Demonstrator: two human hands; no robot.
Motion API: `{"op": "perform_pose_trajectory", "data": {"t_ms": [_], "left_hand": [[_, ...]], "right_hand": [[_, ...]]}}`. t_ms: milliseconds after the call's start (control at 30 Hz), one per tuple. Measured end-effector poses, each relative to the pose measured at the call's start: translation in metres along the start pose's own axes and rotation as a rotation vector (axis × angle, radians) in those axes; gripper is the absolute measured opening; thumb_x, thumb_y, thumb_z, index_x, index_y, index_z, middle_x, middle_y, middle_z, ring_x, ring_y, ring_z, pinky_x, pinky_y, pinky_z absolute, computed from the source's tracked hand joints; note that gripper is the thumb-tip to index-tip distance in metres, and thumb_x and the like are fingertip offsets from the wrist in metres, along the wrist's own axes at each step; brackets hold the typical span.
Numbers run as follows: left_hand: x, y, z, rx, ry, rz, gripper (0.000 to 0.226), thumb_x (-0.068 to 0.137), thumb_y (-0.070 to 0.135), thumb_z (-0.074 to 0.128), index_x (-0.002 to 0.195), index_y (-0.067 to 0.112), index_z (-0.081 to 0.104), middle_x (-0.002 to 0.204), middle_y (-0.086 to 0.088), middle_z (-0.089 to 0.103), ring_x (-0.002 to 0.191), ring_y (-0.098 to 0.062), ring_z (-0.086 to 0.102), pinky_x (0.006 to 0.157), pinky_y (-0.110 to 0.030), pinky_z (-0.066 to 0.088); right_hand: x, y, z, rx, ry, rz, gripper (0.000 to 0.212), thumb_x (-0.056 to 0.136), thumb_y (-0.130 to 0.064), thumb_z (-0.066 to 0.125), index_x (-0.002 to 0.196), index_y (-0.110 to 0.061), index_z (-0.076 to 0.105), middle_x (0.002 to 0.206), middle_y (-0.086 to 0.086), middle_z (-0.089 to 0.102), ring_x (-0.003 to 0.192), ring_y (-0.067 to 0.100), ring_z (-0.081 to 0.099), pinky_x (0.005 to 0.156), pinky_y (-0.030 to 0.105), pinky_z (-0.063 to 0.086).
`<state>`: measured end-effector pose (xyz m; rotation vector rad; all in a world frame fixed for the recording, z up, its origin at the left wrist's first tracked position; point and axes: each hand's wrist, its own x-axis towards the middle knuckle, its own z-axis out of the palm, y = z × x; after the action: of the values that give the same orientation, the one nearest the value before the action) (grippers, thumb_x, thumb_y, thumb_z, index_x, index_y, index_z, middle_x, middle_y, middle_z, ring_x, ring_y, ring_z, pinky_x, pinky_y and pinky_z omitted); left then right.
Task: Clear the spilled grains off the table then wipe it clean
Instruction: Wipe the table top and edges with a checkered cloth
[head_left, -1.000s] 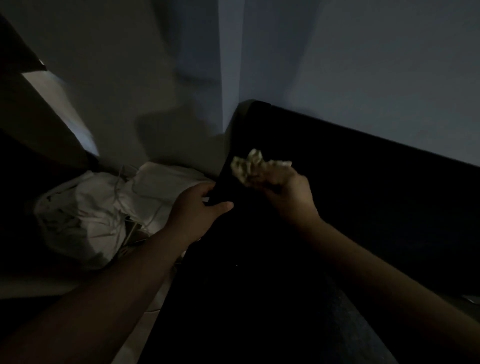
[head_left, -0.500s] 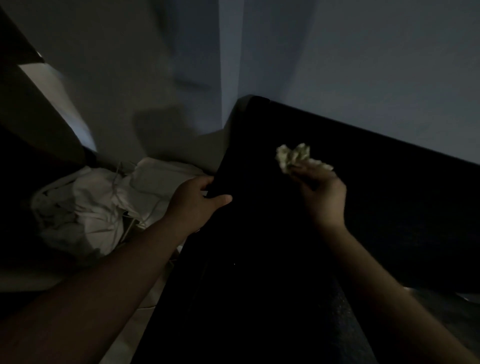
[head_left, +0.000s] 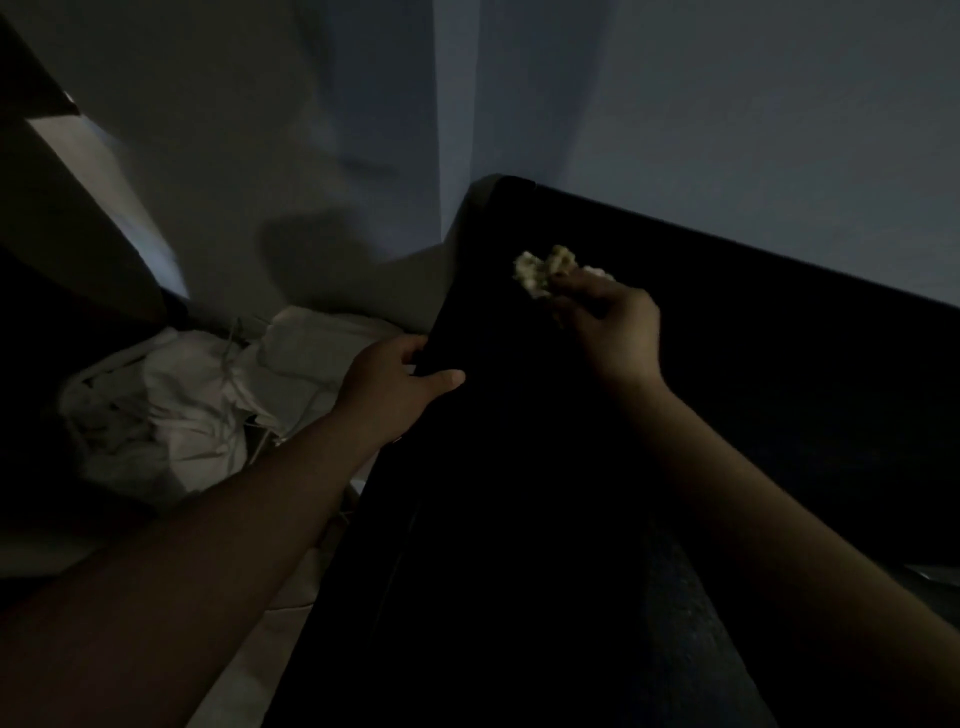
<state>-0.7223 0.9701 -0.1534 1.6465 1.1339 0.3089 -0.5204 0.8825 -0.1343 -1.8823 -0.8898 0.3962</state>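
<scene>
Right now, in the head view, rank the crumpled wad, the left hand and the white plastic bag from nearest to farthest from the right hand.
1. Crumpled wad: pinched in the right hand.
2. Left hand: leftward, gripping the dark table edge.
3. White plastic bag: far left, beyond the table.

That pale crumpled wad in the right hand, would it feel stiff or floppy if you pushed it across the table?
Probably floppy: the wad looks creased and bunched, like tissue or cloth. Likely light, since the right hand holds it with only the fingers. It should drag across the dark table, not roll.
</scene>
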Motion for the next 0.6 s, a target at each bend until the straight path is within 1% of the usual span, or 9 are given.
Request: {"op": "perform_pose_trajectory", "data": {"t_ms": [100, 167, 233, 300, 367, 433, 500, 533, 600], "left_hand": [[-0.004, 0.002, -0.002, -0.005, -0.018, 0.007, 0.037, 0.084, 0.022, 0.07, 0.12, 0.02, 0.062, 0.109, 0.007, 0.062, 0.101, -0.011, 0.058, 0.078, -0.018, 0.045], [-0.009, -0.004, -0.008, -0.049, -0.026, 0.002, 0.029, 0.083, 0.017, 0.071, 0.11, 0.024, 0.064, 0.107, 0.008, 0.062, 0.106, -0.017, 0.059, 0.09, -0.031, 0.049], [-0.017, -0.012, -0.017, -0.024, -0.035, -0.028, 0.043, 0.081, 0.022, 0.074, 0.122, 0.02, 0.06, 0.109, 0.008, 0.06, 0.109, -0.017, 0.057, 0.097, -0.036, 0.047], [-0.028, -0.024, -0.022, 0.057, -0.017, -0.05, 0.06, 0.078, 0.027, 0.076, 0.131, 0.011, 0.053, 0.116, 0.001, 0.059, 0.108, -0.016, 0.056, 0.094, -0.031, 0.046], [-0.041, -0.03, -0.021, 0.052, -0.016, -0.056, 0.058, 0.075, 0.029, 0.078, 0.127, 0.012, 0.056, 0.114, 0.001, 0.06, 0.102, -0.015, 0.058, 0.092, -0.031, 0.047], [-0.051, -0.033, -0.019, 0.012, -0.027, -0.057, 0.055, 0.065, 0.037, 0.084, 0.113, 0.02, 0.063, 0.107, 0.007, 0.064, 0.098, -0.013, 0.062, 0.09, -0.033, 0.051], [-0.054, -0.035, -0.018, 0.003, -0.043, -0.036, 0.051, 0.06, 0.041, 0.084, 0.105, 0.026, 0.064, 0.102, 0.01, 0.067, 0.096, -0.013, 0.065, 0.087, -0.034, 0.053], [-0.055, -0.036, -0.017, 0.001, -0.041, -0.011, 0.045, 0.065, 0.032, 0.084, 0.104, 0.029, 0.063, 0.101, 0.012, 0.066, 0.096, -0.014, 0.066, 0.087, -0.034, 0.053], [-0.058, -0.038, -0.016, 0.006, -0.015, 0.038, 0.041, 0.072, 0.021, 0.082, 0.105, 0.033, 0.061, 0.101, 0.016, 0.063, 0.093, -0.009, 0.064, 0.086, -0.032, 0.053]], "right_hand": [[-0.002, 0.002, 0.022, -0.068, -0.079, -0.143, 0.02, 0.081, -0.001, 0.071, 0.1, -0.004, 0.074, 0.105, -0.001, 0.069, 0.102, -0.004, 0.056, 0.093, -0.001, 0.031], [-0.023, 0.004, 0.023, -0.053, -0.158, -0.208, 0.015, 0.08, -0.002, 0.07, 0.093, -0.007, 0.076, 0.103, 0.002, 0.072, 0.099, -0.005, 0.057, 0.092, 0.002, 0.034], [-0.054, 0.004, 0.017, -0.051, -0.256, -0.213, 0.014, 0.079, -0.007, 0.072, 0.09, -0.013, 0.078, 0.102, 0.001, 0.074, 0.1, -0.001, 0.062, 0.091, 0.009, 0.041], [-0.075, -0.002, 0.005, -0.062, -0.39, -0.193, 0.015, 0.077, -0.006, 0.075, 0.089, -0.013, 0.078, 0.099, -0.002, 0.074, 0.098, 0.002, 0.065, 0.091, 0.014, 0.045], [-0.076, -0.012, -0.004, -0.025, -0.449, -0.153, 0.016, 0.077, 0.002, 0.074, 0.087, -0.01, 0.078, 0.092, -0.002, 0.075, 0.091, 0.002, 0.067, 0.086, 0.015, 0.049], [-0.062, -0.022, -0.004, 0.045, -0.308, -0.133, 0.02, 0.078, 0.005, 0.072, 0.087, -0.012, 0.077, 0.088, -0.005, 0.074, 0.085, -0.005, 0.066, 0.081, 0.013, 0.049], [-0.044, -0.025, 0.007, 0.036, -0.145, -0.166, 0.017, 0.079, 0.002, 0.072, 0.088, -0.011, 0.077, 0.091, -0.007, 0.072, 0.087, -0.01, 0.063, 0.085, 0.01, 0.046], [-0.039, -0.024, 0.016, 0.007, -0.112, -0.186, 0.015, 0.078, 0.0, 0.074, 0.089, -0.01, 0.077, 0.094, -0.005, 0.072, 0.091, -0.007, 0.064, 0.089, 0.012, 0.047], [-0.043, -0.016, 0.032, -0.064, -0.109, -0.199, 0.016, 0.076, -0.003, 0.076, 0.089, -0.011, 0.078, 0.099, 0.0, 0.074, 0.098, 0.008, 0.066, 0.095, 0.017, 0.046]]}}
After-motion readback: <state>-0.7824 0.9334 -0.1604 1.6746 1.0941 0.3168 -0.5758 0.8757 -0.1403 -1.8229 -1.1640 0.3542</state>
